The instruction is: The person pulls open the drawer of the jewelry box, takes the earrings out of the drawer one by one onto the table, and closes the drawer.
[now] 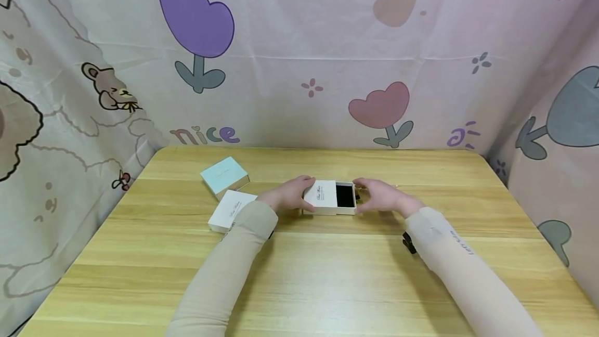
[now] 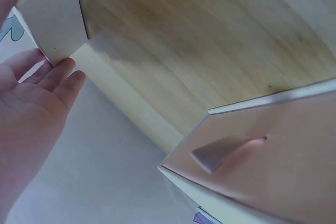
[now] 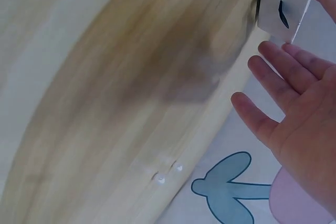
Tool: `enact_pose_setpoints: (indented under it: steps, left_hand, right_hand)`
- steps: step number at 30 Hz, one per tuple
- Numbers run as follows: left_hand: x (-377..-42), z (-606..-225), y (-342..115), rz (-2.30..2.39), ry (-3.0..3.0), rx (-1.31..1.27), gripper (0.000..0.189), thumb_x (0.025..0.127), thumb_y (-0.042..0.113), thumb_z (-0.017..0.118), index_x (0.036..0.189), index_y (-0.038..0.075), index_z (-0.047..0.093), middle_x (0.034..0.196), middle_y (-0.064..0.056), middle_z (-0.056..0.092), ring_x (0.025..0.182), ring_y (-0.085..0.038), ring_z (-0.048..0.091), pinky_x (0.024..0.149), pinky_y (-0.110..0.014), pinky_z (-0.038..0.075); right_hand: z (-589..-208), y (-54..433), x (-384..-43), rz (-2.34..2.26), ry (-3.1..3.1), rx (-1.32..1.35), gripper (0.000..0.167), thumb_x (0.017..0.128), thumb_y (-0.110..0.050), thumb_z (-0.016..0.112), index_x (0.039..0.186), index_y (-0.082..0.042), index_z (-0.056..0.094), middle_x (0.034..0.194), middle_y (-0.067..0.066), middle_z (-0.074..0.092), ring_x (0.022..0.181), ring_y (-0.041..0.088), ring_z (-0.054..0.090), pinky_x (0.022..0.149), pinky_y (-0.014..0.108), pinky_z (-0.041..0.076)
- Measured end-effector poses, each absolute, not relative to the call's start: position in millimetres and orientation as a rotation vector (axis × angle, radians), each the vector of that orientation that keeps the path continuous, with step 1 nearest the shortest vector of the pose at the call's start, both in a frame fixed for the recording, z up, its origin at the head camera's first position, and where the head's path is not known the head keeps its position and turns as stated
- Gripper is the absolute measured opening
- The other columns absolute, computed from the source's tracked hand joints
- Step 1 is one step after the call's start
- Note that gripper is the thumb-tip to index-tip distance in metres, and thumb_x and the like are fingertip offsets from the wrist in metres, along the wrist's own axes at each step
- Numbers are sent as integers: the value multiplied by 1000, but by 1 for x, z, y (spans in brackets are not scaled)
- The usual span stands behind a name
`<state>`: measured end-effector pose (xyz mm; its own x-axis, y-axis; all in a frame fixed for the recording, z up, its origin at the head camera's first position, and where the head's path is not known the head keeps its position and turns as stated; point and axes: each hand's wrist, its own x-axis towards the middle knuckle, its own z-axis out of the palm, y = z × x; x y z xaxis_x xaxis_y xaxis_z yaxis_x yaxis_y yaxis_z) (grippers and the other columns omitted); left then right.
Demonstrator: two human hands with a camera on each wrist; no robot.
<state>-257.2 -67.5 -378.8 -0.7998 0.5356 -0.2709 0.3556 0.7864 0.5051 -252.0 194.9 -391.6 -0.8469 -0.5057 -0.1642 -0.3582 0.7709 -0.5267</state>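
Note:
A white slide-out jewelry box (image 1: 323, 194) lies near the middle of the table, its drawer partly pulled out to the right and showing a black lining (image 1: 345, 196). My left hand (image 1: 291, 194) grips the sleeve's left end between thumb and fingers; the left wrist view shows its fingertips on the box edge (image 2: 55, 17). At the drawer's right end is my right hand (image 1: 381, 195), thumb and fingers spread around the corners. In the right wrist view those fingers look extended, close to the drawer front with its dark pull tab (image 3: 283, 14); contact is unclear.
Left of the hands, a second white box (image 1: 229, 211) leans against or overlaps a light blue box (image 1: 225, 175). A ribbon tab (image 2: 226, 153) shows on a nearby box end. Two tiny shiny pieces (image 3: 160, 178) lie near the wooden table's (image 1: 327, 285) back edge.

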Motion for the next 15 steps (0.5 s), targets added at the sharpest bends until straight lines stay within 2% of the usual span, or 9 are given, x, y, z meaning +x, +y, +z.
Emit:
enact_pose_setpoints:
  steps: [15]
  left_hand:
    - [-259, -381, -65, 581, 2579, 662, 87, 81, 28, 72, 148, 3, 22, 154, -13, 24, 141, -28, 27, 116, -38, 24]
  right_hand:
    - [-390, 181, -253, -687, 2665, -678, 86, 75, -27, 75, 140, 8, 32, 139, 24, 46, 129, 39, 42, 110, 49, 31]
